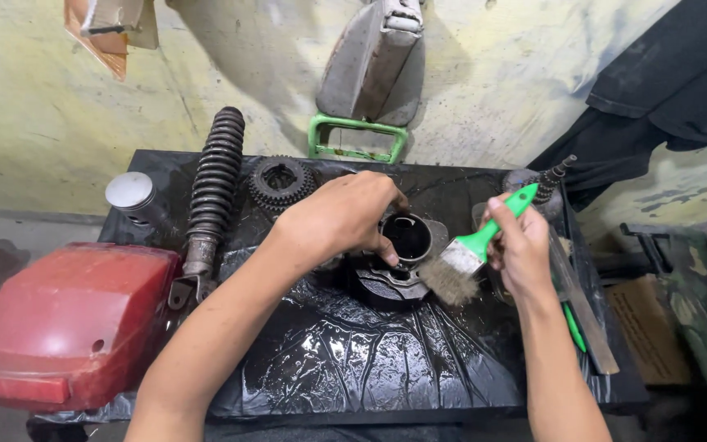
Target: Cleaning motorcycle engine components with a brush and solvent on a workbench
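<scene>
Head view looks down over two bare forearms that reach away from the camera across a surface (353,368) covered with wet, wrinkled black plastic sheeting. Nearest on the left, a red plastic body cover (67,323) lies at the edge of the surface, partly hanging off it. On the right edge, a flat metal file (587,307) lies lengthwise, with a green handle showing just under it.

Farther in, the left hand (341,217) curls over a dark, oily cylinder part (398,258), its fingers wrapped around the round sleeve at the top and holding it steady; the open bore of the sleeve shows black just beyond the thumb. The right hand (521,245) has its fingers closed around the green handle of a paintbrush (472,250), whose worn, greyish bristles point down and left, touching or just beside the side of the cylinder part. The part sits roughly in the middle of the surface, between the two hands.

Left of the left hand, a black coiled shock absorber (210,184) lies lengthwise, its metal eye near the red cover. A toothed gear (280,180) lies just right of it, and a grey piston (130,195) stands at the far left corner. Behind the right hand stands a threaded dark part (551,178).

Against the stained yellow wall leans a green metal bracket (358,137) with a grey seat-like piece (374,57) above it. Dark cloth (664,90) hangs at the right.
</scene>
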